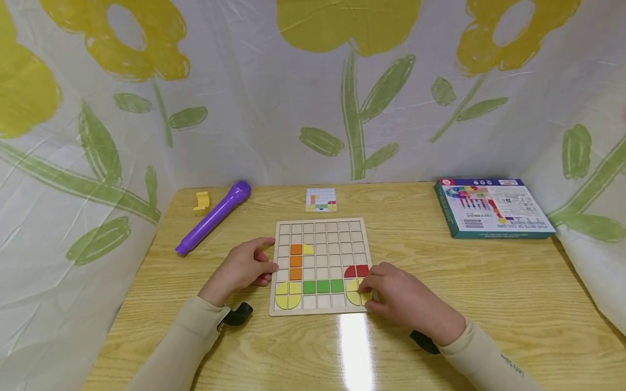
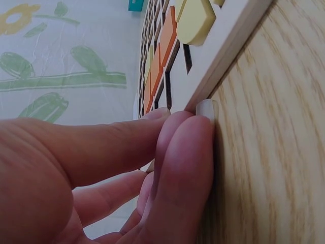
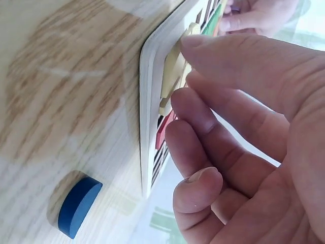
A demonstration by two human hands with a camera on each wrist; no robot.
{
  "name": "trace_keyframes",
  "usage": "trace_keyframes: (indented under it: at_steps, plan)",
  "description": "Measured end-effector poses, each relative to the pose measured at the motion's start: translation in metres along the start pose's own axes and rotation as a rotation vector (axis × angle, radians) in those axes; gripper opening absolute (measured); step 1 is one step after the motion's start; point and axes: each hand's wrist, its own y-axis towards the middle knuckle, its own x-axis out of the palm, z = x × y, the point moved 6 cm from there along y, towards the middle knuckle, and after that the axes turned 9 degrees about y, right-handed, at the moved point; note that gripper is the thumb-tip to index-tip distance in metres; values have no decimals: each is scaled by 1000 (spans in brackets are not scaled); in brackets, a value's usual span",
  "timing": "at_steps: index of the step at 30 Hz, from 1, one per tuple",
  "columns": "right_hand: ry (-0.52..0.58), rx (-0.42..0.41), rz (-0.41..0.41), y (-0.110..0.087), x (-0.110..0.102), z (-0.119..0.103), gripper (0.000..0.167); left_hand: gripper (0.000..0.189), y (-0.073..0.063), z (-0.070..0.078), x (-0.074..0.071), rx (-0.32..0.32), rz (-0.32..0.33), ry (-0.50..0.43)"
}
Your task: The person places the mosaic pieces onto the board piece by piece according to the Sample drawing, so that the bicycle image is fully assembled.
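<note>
A wooden grid board lies on the table, with orange squares, green squares, red pieces and yellow quarter-circle pieces in its cells. At the board's left rim, my left hand grips the edge between thumb and fingers, also seen close in the left wrist view. My right hand is over the lower right corner. Its thumb and index finger pinch a yellow quarter-circle piece in the yellow circle there; the hand partly hides that circle. The other right fingers are curled.
A blue half-round piece lies on the table beside the board. Behind the board is a small pattern card. A purple stick and a yellow bracket-like piece lie at left, a game box at right.
</note>
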Motion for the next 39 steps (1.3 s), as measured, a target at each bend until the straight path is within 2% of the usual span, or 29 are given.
trace_keyframes:
  at_steps: [9, 19, 26, 32, 39]
  plan:
    - [-5, -33, 25, -1, -1, 0, 16, 71, 1, 1, -1, 5, -1, -1]
    - [-25, -8, 55, 0, -6, 4, 17, 71, 0, 1, -1, 0, -1, 2]
    - [-15, 27, 40, 1, -6, 6, 17, 71, 1, -1, -2, 5, -5, -10]
    - [-4, 13, 26, 2, -4, 4, 17, 72, 0, -1, -2, 6, -15, -29]
    - [-13, 36, 51, -5, -18, 8, 15, 71, 1, -1, 0, 1, -21, -36]
